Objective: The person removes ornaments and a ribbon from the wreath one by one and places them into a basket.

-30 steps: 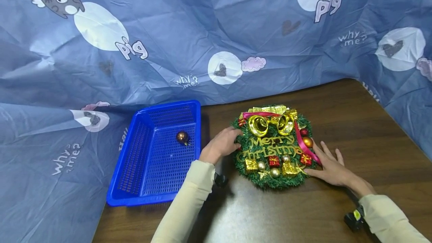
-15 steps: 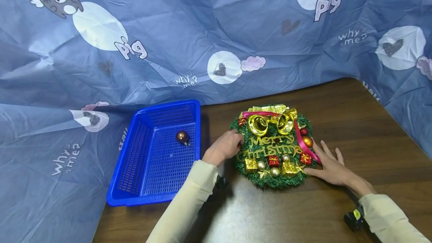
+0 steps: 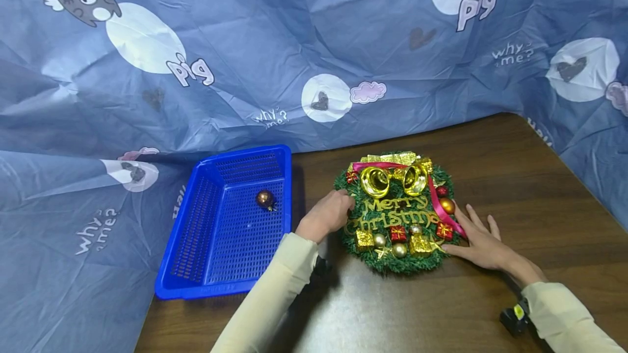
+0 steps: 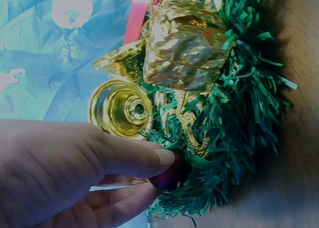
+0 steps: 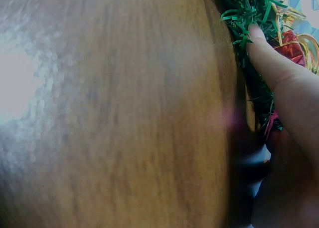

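A green Christmas wreath (image 3: 407,263) lies on the table, dressed with gold bells (image 3: 375,183), gold "Merry Christmas" lettering, small gift boxes, baubles and a pink ribbon (image 3: 444,212). At its left side my left hand (image 3: 326,214) pinches a dark red bauble (image 4: 172,177) between thumb and fingers, against the green tinsel. That bauble is hidden behind the hand in the head view. My right hand (image 3: 483,244) rests on the wreath's right edge with fingers spread, beside an orange bauble (image 3: 447,206). In the right wrist view its thumb presses the tinsel (image 5: 241,26).
A blue plastic basket (image 3: 223,289) stands left of the wreath, with one brown bauble (image 3: 265,199) inside. Blue printed cloth (image 3: 275,59) hangs behind and to the sides of the wooden table (image 3: 392,309).
My left hand has shifted slightly and its fingers have turned inward over the wreath's left side, covering the red bauble seen there before. The right hand stays put.
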`<control>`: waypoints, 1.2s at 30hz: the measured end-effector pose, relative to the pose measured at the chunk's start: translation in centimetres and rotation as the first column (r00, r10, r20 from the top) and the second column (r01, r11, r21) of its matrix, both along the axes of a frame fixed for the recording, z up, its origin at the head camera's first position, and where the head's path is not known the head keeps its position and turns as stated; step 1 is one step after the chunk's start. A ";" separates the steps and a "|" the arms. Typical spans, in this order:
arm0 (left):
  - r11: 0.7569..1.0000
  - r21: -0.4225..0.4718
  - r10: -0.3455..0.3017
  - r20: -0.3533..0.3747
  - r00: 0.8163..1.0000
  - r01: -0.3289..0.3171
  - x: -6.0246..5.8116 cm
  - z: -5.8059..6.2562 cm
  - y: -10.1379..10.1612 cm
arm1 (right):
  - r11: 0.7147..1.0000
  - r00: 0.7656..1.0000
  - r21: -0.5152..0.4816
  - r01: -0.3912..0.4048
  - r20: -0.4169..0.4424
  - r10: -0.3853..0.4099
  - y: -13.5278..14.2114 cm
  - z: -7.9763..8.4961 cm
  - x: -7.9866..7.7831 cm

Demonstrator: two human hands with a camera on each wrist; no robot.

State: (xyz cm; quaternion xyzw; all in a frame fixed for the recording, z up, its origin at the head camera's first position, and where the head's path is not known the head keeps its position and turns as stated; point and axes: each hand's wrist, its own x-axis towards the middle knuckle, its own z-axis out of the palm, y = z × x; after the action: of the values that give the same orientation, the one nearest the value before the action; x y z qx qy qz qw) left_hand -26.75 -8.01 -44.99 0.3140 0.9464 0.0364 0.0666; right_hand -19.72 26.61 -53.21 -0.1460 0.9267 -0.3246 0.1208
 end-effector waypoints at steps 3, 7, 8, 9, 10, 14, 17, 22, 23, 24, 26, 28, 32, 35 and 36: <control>1.000 -0.004 -0.012 0.000 1.000 0.012 -0.1 0.1 -0.1 | 1.000 1.000 -0.002 0.001 0.000 -0.001 0.0 0.0 0.0; 0.999 0.002 -0.036 -0.020 0.999 0.036 -0.3 0.3 -0.3 | 1.000 1.000 -0.001 0.001 0.000 -0.001 0.0 0.0 0.0; 0.999 0.012 -0.042 -0.025 0.999 0.042 -0.3 0.4 -0.5 | 1.000 1.000 0.000 0.001 0.000 -0.001 -0.1 0.0 0.0; 0.998 0.025 -0.048 -0.030 0.998 0.049 -0.3 0.4 -0.6 | 1.000 1.000 0.000 0.001 0.000 -0.001 -0.1 0.0 0.0; 0.998 0.041 -0.052 -0.033 0.998 0.053 -0.4 0.5 -0.7 | 1.000 1.000 0.002 0.002 0.000 -0.002 -0.1 0.0 0.0; 0.993 0.101 -0.055 -0.038 0.998 0.059 -0.5 0.8 -1.1 | 1.000 1.000 0.003 0.004 0.003 -0.004 -0.1 -0.1 0.0; 0.990 0.135 -0.045 -0.021 0.999 0.048 -0.7 1.2 -1.5 | 1.000 1.000 0.002 0.006 0.006 -0.006 -0.1 -0.1 0.0; 0.978 0.205 0.017 0.045 0.999 -0.026 -1.0 2.1 -2.2 | 1.000 1.000 0.008 0.009 0.008 -0.009 -0.1 -0.2 -0.1; 0.976 0.215 0.033 0.052 0.998 -0.044 -1.0 2.3 -2.3 | 1.000 1.000 0.009 0.008 0.008 -0.008 -0.1 -0.2 -0.1; 0.972 0.226 0.049 0.055 0.997 -0.060 -1.1 2.5 -2.5 | 1.000 1.000 0.010 0.007 0.007 -0.008 -0.1 -0.2 -0.1; 0.967 0.243 0.069 0.049 0.996 -0.079 -1.1 2.9 -2.8 | 1.000 1.000 0.013 0.006 0.006 -0.006 -0.1 -0.2 -0.1; 0.962 0.258 0.081 0.040 0.996 -0.089 -1.2 3.3 -3.0 | 1.000 1.000 0.012 0.006 0.007 -0.006 -0.1 -0.1 -0.1; 0.955 0.285 0.084 0.025 0.996 -0.088 -1.2 3.9 -3.3 | 1.000 1.000 0.013 0.007 0.008 -0.007 0.0 -0.1 0.0; 0.952 0.291 0.086 0.019 0.996 -0.088 -1.2 4.2 -3.4 | 1.000 1.000 0.014 0.006 0.009 -0.006 0.0 -0.2 -0.1; 0.952 0.292 0.088 0.020 0.996 -0.090 -1.1 4.2 -3.5 | 1.000 1.000 0.015 0.005 0.008 -0.005 0.0 -0.2 -0.1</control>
State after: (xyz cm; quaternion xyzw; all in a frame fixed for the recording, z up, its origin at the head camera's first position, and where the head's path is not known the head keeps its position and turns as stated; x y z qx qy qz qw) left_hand -27.89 -11.46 -40.74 0.2774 0.9435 0.1800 0.0211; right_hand -19.83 26.58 -53.38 -0.1413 0.9290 -0.3185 0.1246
